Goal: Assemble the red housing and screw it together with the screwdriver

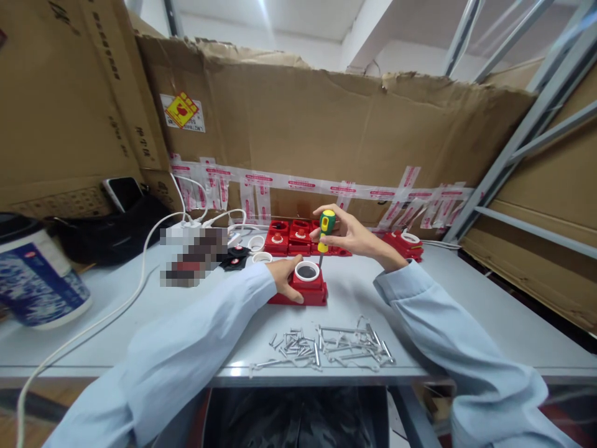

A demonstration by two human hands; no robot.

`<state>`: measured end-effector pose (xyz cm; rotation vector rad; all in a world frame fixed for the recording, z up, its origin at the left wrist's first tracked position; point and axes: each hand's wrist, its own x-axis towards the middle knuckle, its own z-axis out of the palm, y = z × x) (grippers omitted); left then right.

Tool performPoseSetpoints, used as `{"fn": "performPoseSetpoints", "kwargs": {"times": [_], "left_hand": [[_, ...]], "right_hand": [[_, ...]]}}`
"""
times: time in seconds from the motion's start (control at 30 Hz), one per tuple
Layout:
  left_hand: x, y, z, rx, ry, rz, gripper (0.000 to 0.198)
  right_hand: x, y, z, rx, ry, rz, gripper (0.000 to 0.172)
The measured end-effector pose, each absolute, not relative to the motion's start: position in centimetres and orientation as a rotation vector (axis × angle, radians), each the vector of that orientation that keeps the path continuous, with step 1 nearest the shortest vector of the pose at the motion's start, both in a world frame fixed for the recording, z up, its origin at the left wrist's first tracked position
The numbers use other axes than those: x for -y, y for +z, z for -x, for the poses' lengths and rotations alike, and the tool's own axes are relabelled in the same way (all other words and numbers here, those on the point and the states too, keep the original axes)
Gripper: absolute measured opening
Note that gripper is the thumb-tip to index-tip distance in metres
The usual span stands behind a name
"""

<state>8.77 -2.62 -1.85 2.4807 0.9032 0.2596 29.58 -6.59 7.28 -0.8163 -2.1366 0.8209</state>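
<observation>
Bracing the red button housing (pixel 305 291) with the left hand (pixel 283 280) closed round its edge — steady under the green-yellow screwdriver (pixel 326 228) gripped upright in the right hand (pixel 349 237) (screws (pixel 326 346) heaped near).

Pale grey metal workbench (pixel 466 298) — backed by taped brown cardboard sheets (pixel 326 124); grey steel shelving frame (pixel 536 118) at right, white ceiling (pixel 303 15) overhead.

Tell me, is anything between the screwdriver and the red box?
Nothing visible. The right hand holds the screwdriver upright, its tip at the right rear edge of the red box; the left hand grips the box's left side, away from the tip.
</observation>
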Motion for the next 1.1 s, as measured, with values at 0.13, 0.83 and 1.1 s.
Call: {"fn": "performPoseSetpoints", "kwargs": {"times": [0.13,0.83,1.1], "left_hand": [[2.6,-1.9,-8.8,-0.883,0.264,-2.497,0.074],[2.4,-2.2,-8.9,-0.879,0.302,-2.472,0.067],[2.3,-2.3,-8.9,-0.89,0.299,-2.456,0.067]], "right_hand": [[6.8,6.0,-28.5,1.94,0.24,1.089,0.043],[7.6,6.0,-27.4,1.842,-0.036,1.302,0.035],[6.9,7.0,-28.1,2.05,0.191,1.167,0.042]]}}
